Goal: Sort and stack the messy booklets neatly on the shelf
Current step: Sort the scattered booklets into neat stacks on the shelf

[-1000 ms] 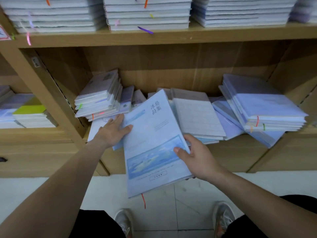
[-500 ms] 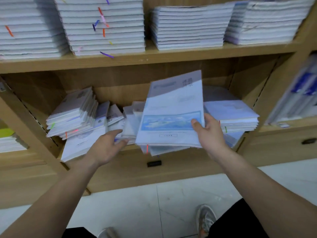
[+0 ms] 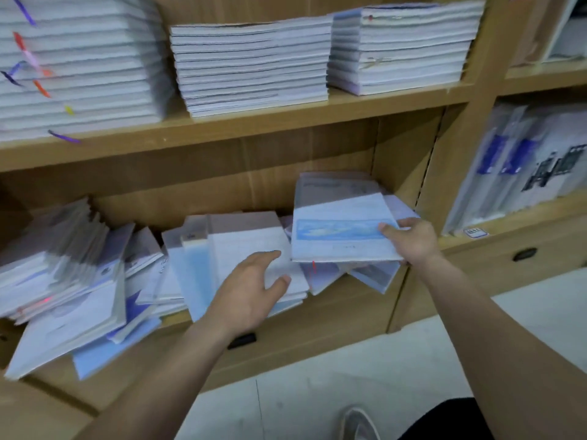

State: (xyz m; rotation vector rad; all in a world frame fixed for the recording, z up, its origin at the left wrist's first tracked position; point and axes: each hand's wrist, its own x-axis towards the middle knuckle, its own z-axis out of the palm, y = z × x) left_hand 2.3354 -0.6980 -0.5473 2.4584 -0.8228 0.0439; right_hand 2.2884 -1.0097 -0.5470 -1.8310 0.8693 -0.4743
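Pinching the booklet (image 3: 340, 239) at its right edge, the right hand (image 3: 413, 241) holds something light and floppy; left hand (image 3: 247, 296) spread wide.

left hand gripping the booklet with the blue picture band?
No, the right hand pinches that booklet at its right edge, while the left hand is open over the middle pile.
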